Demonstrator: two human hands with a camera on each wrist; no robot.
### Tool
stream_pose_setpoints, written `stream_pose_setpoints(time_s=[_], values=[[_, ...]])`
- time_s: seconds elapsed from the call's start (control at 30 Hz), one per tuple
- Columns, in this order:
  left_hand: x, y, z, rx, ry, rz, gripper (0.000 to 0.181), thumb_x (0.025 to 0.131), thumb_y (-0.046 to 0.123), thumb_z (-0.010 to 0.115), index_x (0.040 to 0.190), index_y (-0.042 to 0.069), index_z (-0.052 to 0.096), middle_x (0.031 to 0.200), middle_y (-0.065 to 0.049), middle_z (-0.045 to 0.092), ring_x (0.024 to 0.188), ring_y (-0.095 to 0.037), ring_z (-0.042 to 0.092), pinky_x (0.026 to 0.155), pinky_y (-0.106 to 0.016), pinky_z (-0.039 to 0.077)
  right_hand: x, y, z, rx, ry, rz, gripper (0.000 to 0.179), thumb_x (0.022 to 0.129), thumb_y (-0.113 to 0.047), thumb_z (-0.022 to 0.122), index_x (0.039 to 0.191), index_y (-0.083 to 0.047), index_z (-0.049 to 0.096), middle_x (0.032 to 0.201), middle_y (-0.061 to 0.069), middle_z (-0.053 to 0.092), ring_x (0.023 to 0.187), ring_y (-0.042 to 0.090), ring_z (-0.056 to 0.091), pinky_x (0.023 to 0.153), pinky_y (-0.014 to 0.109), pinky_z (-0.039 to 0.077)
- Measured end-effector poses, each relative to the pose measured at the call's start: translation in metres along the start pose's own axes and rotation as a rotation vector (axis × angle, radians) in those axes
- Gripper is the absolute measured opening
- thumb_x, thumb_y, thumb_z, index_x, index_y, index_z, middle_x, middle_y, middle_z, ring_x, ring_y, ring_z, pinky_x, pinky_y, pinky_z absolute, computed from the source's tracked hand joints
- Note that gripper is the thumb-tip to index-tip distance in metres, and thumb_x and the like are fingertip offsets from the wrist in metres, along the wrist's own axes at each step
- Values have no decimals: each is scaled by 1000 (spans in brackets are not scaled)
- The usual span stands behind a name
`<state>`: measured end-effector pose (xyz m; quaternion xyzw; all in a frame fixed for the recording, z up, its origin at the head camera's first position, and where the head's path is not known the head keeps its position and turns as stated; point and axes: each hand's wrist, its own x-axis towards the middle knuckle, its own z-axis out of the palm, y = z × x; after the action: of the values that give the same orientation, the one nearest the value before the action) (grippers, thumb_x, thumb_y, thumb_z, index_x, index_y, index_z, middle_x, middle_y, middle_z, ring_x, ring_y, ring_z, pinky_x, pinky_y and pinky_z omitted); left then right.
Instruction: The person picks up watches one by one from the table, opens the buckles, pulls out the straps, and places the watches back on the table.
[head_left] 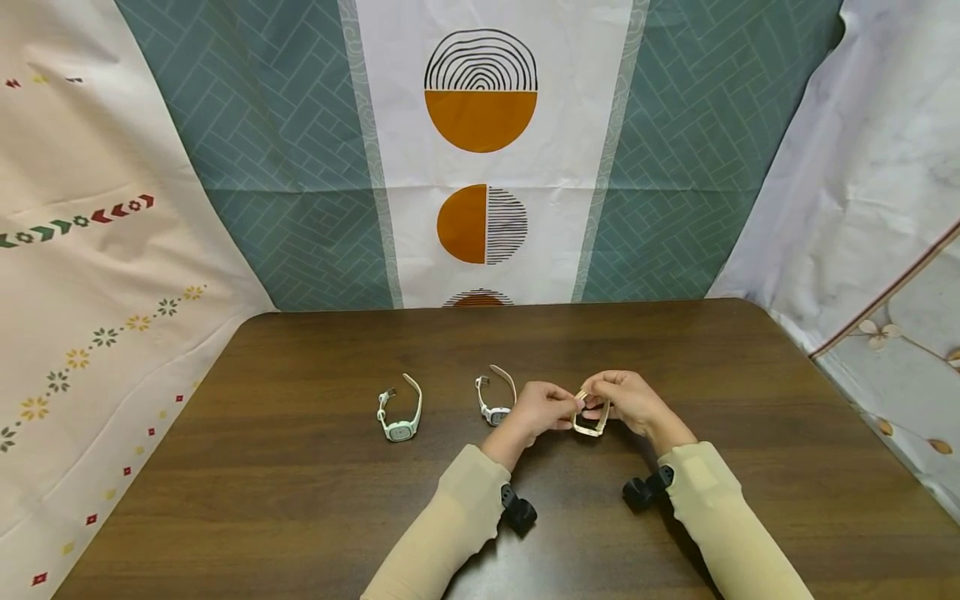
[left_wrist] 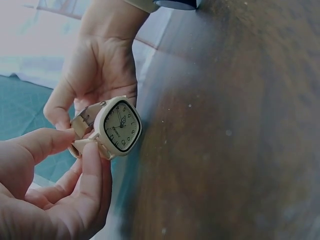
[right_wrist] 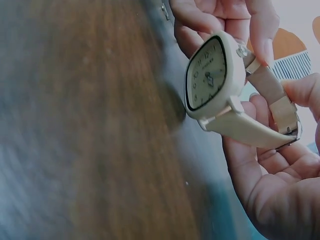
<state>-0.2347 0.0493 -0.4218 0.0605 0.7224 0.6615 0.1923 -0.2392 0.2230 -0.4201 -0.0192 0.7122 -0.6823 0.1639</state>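
Note:
Both hands hold a cream wristwatch [head_left: 588, 431] with a rounded-square dial, raised just above the table at the centre right. My left hand [head_left: 542, 410] pinches the strap close to the watch case between thumb and fingers. On the other side, my right hand [head_left: 628, 402] grips the strap near its metal buckle [right_wrist: 291, 136]. The strap forms a loop behind the case [left_wrist: 121, 126], and its tail end is partly hidden by the fingers. To the left lie two more pale watches on the table: one [head_left: 497, 415] beside my left hand, another [head_left: 401, 430] farther left.
The brown wooden table [head_left: 300, 517] carries both unheld watches, their straps undone and curving upward. A patterned cloth [head_left: 300, 167] hangs behind the far edge, with light cloths at either side. Small black cameras [head_left: 519, 510] are fastened at both wrists.

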Motion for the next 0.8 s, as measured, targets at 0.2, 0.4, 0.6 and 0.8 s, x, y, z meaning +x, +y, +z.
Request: stream_pose_setpoints(time_s=[0.2,0.4,0.6,0.8], values=[[0,0,0,-19,-6,-12,17,86,1,66,94,-13,64,75,-6,60,64,-9,59,66,-26,57,-1,-1,3,19,14,12,22,93,-1,46,85,-9,65,76,1,62,72,12,62,70,25,57],[-1,0,0,-44,-4,-8,16,86,-1,64,94,-15,63,72,-4,58,62,-8,59,65,-26,57,-2,-4,-2,9,-53,13,20,96,-5,45,102,2,63,81,1,64,75,13,64,73,28,57],[-2,0,1,-55,6,-1,15,85,-1,64,92,-14,63,70,-3,56,62,-8,58,64,-26,57,-3,-6,-11,55,-107,21,21,99,-13,43,105,0,58,86,1,63,76,12,63,77,31,56],[-2,2,3,-55,6,-1,15,86,-1,65,93,-14,62,72,-5,58,61,-9,58,64,-26,57,-3,-4,-21,68,-152,7,14,98,-8,47,93,-11,60,85,1,62,77,13,61,78,32,56]])
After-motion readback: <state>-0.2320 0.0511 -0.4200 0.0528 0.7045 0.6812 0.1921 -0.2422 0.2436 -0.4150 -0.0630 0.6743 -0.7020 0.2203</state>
